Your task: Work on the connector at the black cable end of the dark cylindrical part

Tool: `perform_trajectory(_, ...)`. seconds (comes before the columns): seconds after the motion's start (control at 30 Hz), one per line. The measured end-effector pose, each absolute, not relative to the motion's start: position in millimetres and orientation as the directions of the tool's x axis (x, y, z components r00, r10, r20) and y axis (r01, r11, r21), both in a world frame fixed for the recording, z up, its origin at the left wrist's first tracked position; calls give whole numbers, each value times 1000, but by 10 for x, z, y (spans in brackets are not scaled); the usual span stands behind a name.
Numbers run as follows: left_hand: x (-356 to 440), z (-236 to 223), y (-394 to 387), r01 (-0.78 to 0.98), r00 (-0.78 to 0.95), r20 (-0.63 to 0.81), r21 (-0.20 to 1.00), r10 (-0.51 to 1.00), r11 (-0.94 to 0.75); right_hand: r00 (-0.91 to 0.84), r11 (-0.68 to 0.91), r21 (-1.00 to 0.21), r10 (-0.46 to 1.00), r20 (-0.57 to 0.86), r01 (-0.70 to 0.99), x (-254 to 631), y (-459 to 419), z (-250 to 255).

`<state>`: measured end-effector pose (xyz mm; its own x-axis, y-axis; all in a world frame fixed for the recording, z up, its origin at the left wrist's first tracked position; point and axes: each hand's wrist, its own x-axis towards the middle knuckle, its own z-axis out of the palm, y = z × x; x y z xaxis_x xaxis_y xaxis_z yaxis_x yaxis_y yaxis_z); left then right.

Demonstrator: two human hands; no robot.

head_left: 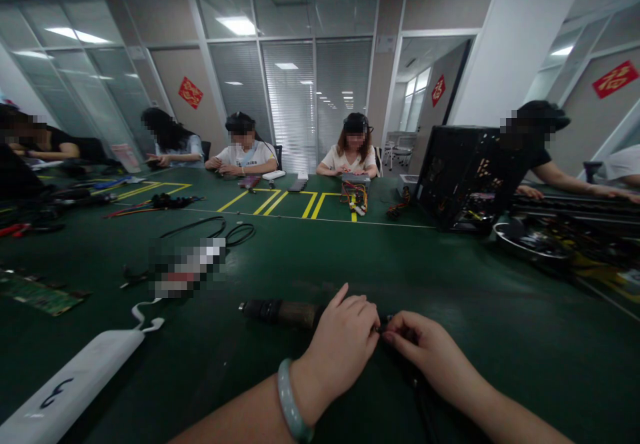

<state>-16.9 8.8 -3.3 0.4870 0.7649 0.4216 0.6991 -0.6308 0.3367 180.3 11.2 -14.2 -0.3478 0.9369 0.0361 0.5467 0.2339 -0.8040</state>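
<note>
White case, left of the left hand (345,331): "3" (56,394)
Red wall sign (615,79), far beyond the right hand (425,347): "福"
Shirt lettering (246,163): too blurred

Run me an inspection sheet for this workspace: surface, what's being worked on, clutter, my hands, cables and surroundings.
Surface: green tabletop, yellow lines toward the far side; spills, nothing seen.
Job's things: dark cylindrical tool, lying flat; small dark part, too blurred to identify.
Clutter: white case and circuit board at left; black computer case and metal bowl at right.
Hands: left hand over the tool's end, grip hidden; right hand pinches the small dark part.
Cables: looped black cable beyond the tool; dark cable below the right hand.
Surroundings: people seated opposite; open doorway behind.
</note>
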Motion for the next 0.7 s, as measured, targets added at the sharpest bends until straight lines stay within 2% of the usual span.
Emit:
perform_trajectory(0.17, -164, -40, 93, 679, 513, 420, 335, 749, -653, -342, 228, -808, 939, 35, 544, 1793, 112, -131)
perform_trajectory(0.4, -155, -27, 76, 713, 458, 445, 332, 769, -617, -333, 229, -797, 942, 37, 559, 1797, 116, -144)
perform_trajectory(0.7, -178, -39, 94, 693, 515, 434, 298, 739, -657, -341, 231, -793, 940, 31, 563, 1796, 132, -135)
